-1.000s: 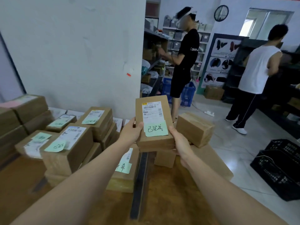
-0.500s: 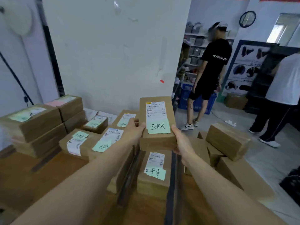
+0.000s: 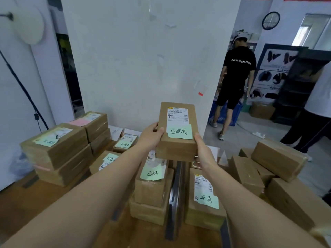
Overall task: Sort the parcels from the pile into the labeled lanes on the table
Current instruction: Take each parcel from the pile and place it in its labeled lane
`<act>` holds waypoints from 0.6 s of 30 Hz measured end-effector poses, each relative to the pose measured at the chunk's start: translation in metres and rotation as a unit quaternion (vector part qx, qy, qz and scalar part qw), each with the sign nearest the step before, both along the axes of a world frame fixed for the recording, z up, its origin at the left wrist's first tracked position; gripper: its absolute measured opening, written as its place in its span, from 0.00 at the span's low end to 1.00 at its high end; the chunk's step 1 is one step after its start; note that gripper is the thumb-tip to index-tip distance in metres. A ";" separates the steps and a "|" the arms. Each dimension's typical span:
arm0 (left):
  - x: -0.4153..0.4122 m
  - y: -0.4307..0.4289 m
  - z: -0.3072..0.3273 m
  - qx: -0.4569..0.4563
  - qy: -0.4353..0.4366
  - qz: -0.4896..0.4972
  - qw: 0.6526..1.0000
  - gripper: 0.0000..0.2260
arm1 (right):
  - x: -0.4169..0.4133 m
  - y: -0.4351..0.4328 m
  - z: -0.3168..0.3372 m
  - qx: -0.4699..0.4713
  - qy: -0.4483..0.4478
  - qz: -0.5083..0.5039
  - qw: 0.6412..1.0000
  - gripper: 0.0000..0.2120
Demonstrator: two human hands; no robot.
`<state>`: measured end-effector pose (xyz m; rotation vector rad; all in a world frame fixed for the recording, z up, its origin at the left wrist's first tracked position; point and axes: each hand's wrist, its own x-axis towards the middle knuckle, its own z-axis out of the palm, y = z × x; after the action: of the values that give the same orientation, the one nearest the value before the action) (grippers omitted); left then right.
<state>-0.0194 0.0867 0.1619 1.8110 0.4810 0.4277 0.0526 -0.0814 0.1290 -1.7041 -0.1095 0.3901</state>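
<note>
The person holds one brown parcel (image 3: 177, 133) clear of the table (image 3: 35, 203) by its two near corners; the left hand (image 3: 151, 136) grips the left edge with the thumb laid on the top face, and the right hand (image 3: 203, 149) clasps the right corner with the thumb along the side; the fingers underneath are hidden, so how far they wrap cannot be told. The grip matches that of a second ago, but the parcel's place does not. Then it hung close to the unlabelled pile (image 3: 277, 158) at the table's right end; half a second ago it was over the single box (image 3: 206, 199); now it hangs above the dark divider strip (image 3: 176, 190) and the far end of the two-box stack (image 3: 152, 187) to the strip's left. The head has turned left with it, so the taller stacks (image 3: 57, 145) by the wall now show in full. The handwritten green note (image 3: 180, 131) on the held parcel appears to bear the same characters as the stack note (image 3: 151, 173), and differs from the one on the single box; so the shift reads as a crossing of one lane towards the matching one. The carry is likely almost over, with the set-down remaining. The parcel rests on nothing yet; it probably needs a little more leftward travel to clear the strip before lowering onto the stack.
</note>
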 end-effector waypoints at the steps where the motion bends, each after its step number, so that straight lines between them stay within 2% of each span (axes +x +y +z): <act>1: 0.003 0.006 0.001 0.001 -0.003 -0.002 1.000 0.18 | 0.003 0.005 0.001 -0.001 -0.005 0.007 1.000 0.18; 4: 0.016 0.022 0.002 -0.002 -0.009 0.002 1.000 0.16 | 0.015 0.022 0.004 -0.008 -0.018 0.016 1.000 0.12; 15: 0.082 0.067 -0.017 -0.029 0.030 0.020 0.999 0.14 | 0.083 0.066 -0.007 -0.035 -0.030 0.051 0.998 0.08; 18: 0.095 0.074 -0.022 -0.043 0.039 0.020 0.998 0.14 | 0.096 0.073 -0.010 -0.035 -0.023 0.051 0.998 0.03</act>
<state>0.0758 0.1604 0.1402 1.7414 0.5833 0.3586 0.1484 -0.0087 0.1192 -1.7810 -0.2200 0.4346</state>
